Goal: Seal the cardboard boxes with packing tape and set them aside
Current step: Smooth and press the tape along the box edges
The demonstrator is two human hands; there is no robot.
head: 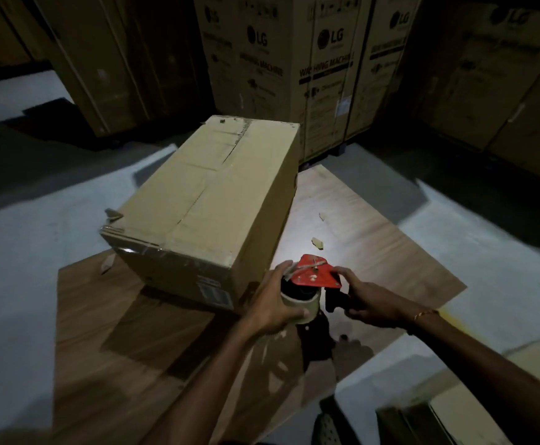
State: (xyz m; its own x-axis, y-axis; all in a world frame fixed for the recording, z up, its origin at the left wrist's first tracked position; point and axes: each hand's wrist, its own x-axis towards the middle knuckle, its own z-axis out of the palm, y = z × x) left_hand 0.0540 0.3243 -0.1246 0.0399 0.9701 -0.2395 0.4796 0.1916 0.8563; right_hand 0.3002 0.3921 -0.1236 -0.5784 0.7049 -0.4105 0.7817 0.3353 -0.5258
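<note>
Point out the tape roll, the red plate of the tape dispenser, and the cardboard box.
tape roll (304, 308): head view, on its pale outer band.
red plate (313, 273): head view, flat red face.
cardboard box (217, 187): head view, top flap beside the seam.

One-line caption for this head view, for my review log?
Left hand grips the tape roll, right hand the red tape dispenser, beside a cardboard box on a wooden board.

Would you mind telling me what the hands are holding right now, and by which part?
A tape dispenser: the left hand grips its tape roll, the right hand its black handle.
</note>
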